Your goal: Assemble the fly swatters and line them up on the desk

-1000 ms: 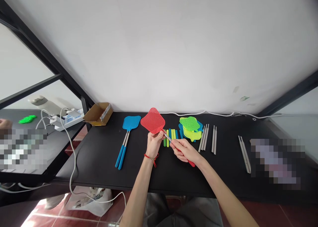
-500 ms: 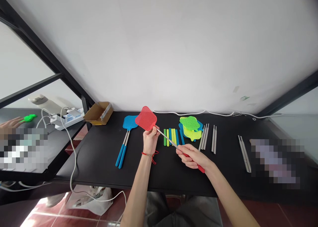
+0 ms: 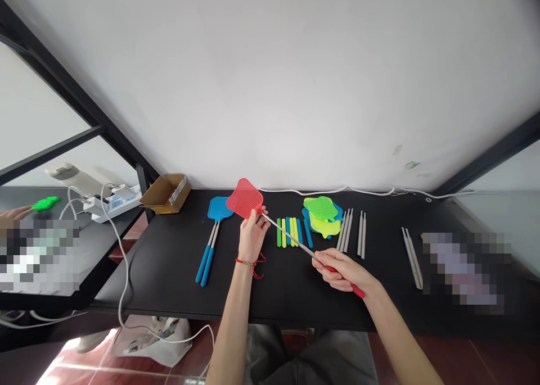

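The left hand point(image 3: 253, 238) is closed around the neck of a red fly swatter point(image 3: 244, 198), just below its mesh head, and the right hand point(image 3: 343, 270) grips the red handle point(image 3: 358, 290). The bare metal shaft point(image 3: 291, 238) runs diagonally between them, above the black desk point(image 3: 287, 298). The swatter head is raised over the far left of the desk, overlapping a finished blue fly swatter point(image 3: 219, 208) in view. Open desk lies near both hands, toward the near edge. To the right are a row of green, yellow and blue handles point(image 3: 289, 232), a stack of mesh heads point(image 3: 320, 212) and grey shafts point(image 3: 348, 233). Compared with half a second ago, the right hand sits farther right and the head farther left, with more shaft showing.
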### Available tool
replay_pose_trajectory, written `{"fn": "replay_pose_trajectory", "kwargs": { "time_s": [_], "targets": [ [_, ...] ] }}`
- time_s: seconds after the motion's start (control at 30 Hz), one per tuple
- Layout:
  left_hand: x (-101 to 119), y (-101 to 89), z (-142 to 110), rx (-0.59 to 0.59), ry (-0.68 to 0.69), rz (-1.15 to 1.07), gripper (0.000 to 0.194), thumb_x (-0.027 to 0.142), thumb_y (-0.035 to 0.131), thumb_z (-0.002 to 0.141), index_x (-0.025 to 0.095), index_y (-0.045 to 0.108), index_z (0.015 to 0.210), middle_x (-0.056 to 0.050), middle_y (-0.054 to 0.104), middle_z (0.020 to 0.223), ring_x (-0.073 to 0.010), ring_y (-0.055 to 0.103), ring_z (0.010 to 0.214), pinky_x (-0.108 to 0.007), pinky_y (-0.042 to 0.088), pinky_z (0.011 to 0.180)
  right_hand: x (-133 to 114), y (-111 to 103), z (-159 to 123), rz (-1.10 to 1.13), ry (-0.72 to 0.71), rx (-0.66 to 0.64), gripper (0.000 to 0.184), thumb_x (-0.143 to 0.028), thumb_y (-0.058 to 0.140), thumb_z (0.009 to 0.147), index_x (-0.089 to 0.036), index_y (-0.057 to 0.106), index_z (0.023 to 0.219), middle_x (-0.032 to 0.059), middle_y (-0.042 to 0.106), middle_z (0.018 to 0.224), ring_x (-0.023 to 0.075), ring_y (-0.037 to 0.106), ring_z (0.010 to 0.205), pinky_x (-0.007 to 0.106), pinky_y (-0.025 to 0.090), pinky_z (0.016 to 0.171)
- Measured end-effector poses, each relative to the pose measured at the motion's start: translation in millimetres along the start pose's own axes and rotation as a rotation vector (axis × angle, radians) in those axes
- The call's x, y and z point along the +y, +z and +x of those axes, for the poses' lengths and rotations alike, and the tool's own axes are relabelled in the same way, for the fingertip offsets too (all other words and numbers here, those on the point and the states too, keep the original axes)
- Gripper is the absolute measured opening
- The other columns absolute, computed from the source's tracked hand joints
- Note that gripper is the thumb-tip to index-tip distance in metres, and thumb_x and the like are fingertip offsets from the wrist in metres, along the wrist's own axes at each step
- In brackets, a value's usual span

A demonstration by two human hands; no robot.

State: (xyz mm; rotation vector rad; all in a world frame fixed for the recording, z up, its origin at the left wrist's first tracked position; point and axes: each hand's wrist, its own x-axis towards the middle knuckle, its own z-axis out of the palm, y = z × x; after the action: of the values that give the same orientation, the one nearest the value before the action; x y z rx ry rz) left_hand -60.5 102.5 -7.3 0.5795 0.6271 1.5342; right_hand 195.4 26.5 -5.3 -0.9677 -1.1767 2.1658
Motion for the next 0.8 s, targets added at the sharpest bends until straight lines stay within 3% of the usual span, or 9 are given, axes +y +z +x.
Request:
{"fn": "replay_pose_trajectory", "kwargs": {
  "time_s": [0.1, 0.2, 0.37, 0.6, 0.8],
  "targets": [
    [1, -2.7, 3, 0.088, 0.078, -0.012, 0.027, 0.041, 0.075, 0.082, 0.016, 0.071, 0.089, -0.004, 0.066, 0.091, -0.0101, 0.059, 0.078, -0.024, 0.047, 0.071, 1, -2, -3, -0.013, 0.011, -0.003, 0.042, -0.054, 0.054, 0.097, -0.017, 0.053, 0.078, -0.0114, 0.033, 0.047, 0.0018, 0.025, 0.029, 0.015, 0.017, 0.028],
    [0, -7.2, 5, 0.126, 0.138, 0.012, 0.022, 0.034, 0.079, 0.079, 0.015, 0.071, 0.086, -0.003, 0.065, 0.086, -0.0087, 0.058, 0.075, -0.023, 0.046, 0.069, 2, -3, -4, -0.019, 0.025, -0.005, 0.042, -0.054, 0.055, 0.097, -0.017, 0.054, 0.078, -0.0115, 0.033, 0.047, 0.0019, 0.025, 0.029, 0.014, 0.017, 0.028],
    [0, -8.6, 5, 0.091, 0.188, 0.042, 0.017, 0.026, 0.08, 0.079, 0.013, 0.069, 0.075, 0.0, 0.058, 0.076, -0.006, 0.049, 0.066, -0.022, 0.045, 0.066, 4, -3, -3, -0.014, 0.013, 0.005, 0.042, -0.055, 0.055, 0.096, -0.017, 0.053, 0.078, -0.012, 0.032, 0.046, 0.0019, 0.023, 0.029, 0.015, 0.016, 0.028],
    [0, -2.9, 2, 0.096, 0.216, 0.084, 0.023, 0.027, 0.081, 0.077, 0.013, 0.065, 0.07, 0.001, 0.053, 0.071, -0.0062, 0.046, 0.063, -0.022, 0.042, 0.062, 7, 0, 2, -0.033, -0.026, -0.021, 0.042, -0.054, 0.054, 0.097, -0.017, 0.052, 0.077, -0.0119, 0.034, 0.045, 0.0022, 0.025, 0.028, 0.015, 0.017, 0.027],
    [-6, 9.6, -7, -0.004, 0.164, 0.209, 0.027, 0.029, 0.078, 0.08, 0.014, 0.06, 0.066, 0.001, 0.051, 0.069, -0.0076, 0.047, 0.063, -0.024, 0.041, 0.062, 5, 6, 9, -0.03, -0.077, -0.005, 0.042, -0.055, 0.053, 0.097, -0.018, 0.051, 0.078, -0.0119, 0.034, 0.045, 0.0023, 0.024, 0.028, 0.014, 0.018, 0.027]
  ]
}}
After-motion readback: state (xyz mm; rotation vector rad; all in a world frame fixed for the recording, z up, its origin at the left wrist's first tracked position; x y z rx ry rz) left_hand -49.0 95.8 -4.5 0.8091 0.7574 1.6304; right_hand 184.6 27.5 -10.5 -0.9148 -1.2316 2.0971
